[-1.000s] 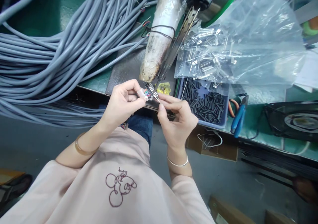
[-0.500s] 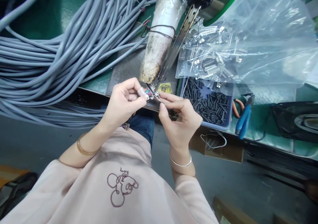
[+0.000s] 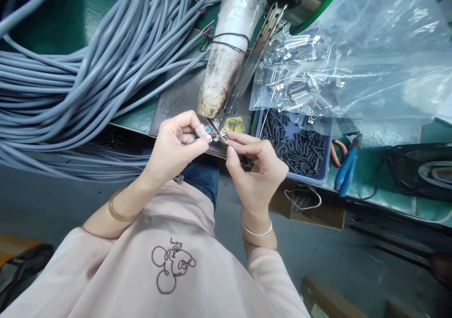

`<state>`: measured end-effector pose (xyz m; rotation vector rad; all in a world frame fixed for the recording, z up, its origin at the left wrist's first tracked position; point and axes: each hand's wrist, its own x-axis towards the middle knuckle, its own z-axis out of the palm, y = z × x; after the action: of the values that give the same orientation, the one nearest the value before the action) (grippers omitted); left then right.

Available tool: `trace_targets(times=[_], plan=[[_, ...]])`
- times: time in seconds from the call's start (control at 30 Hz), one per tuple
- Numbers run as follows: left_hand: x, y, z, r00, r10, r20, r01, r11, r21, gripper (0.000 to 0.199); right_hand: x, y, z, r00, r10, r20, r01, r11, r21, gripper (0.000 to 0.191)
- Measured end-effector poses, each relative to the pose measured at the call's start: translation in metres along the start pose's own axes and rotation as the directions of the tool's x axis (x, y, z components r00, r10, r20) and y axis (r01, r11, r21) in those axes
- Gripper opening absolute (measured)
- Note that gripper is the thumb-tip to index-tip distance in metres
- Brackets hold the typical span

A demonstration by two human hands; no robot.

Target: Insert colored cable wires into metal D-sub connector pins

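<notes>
1. Surface: green tabletop (image 3: pixel 370 153); a dark plate (image 3: pixel 173 104) lies at its near edge, bearing a yellow label (image 3: pixel 235 124).
2. Connector (image 3: pixel 219 129): located over the plate's near edge, between both hands, at the soldering iron's (image 3: pixel 252 61) lower end.
3. Left hand (image 3: pixel 181 137): thumb and forefinger closed, pinching coloured wires (image 3: pixel 211 131) beside the connector.
4. Right hand (image 3: pixel 257 167): thumb and forefinger nearly together at the connector's near end; whether they grip it cannot be told.
5. Left of table: grey cables (image 3: pixel 88 83) in a thick bundle, partly overhanging the edge.
6. Right of plate: blue tray (image 3: pixel 309 180) of small black pieces (image 3: pixel 300 148), partly under a clear bag (image 3: pixel 381 59); pliers (image 3: pixel 346 167) just beside.
7. Room: grey floor (image 3: pixel 307 252); open cardboard box (image 3: pixel 321 216) below the table edge.
</notes>
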<state>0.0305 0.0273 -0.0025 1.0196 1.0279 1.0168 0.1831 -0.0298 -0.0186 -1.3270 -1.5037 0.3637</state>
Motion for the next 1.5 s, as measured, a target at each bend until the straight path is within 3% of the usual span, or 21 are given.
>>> trace_targets(times=[0.4, 0.73, 0.97, 1.3, 1.5], plan=[[-0.001, 0.004, 0.0, 0.999, 0.034, -0.015, -0.034, 0.999, 0.036, 0.02, 0.004, -0.002, -0.001, 1.0, -0.019, 0.018, 0.019, 0.999, -0.034, 0.011], [0.0, 0.004, -0.001, 1.0, 0.021, -0.012, -0.021, 0.999, 0.038, 0.02, 0.013, -0.009, -0.003, 0.99, -0.137, 0.032, 0.14, 0.978, -0.157, 0.015], [0.001, 0.004, 0.0, 1.0, -0.007, 0.014, 0.007, 1.0, 0.006, 0.02, 0.011, -0.005, -0.003, 0.992, -0.107, 0.067, 0.116, 0.982, -0.148, 0.014], [0.001, 0.005, 0.001, 0.995, 0.09, -0.034, -0.089, 0.996, 0.023, 0.018, 0.019, -0.005, 0.0, 0.967, -0.248, 0.052, 0.253, 0.932, -0.259, 0.013], [0.001, 0.005, 0.001, 0.995, 0.091, -0.045, -0.088, 0.995, 0.053, 0.017, 0.02, -0.01, 0.003, 0.949, -0.31, 0.063, 0.311, 0.878, -0.363, 0.013]])
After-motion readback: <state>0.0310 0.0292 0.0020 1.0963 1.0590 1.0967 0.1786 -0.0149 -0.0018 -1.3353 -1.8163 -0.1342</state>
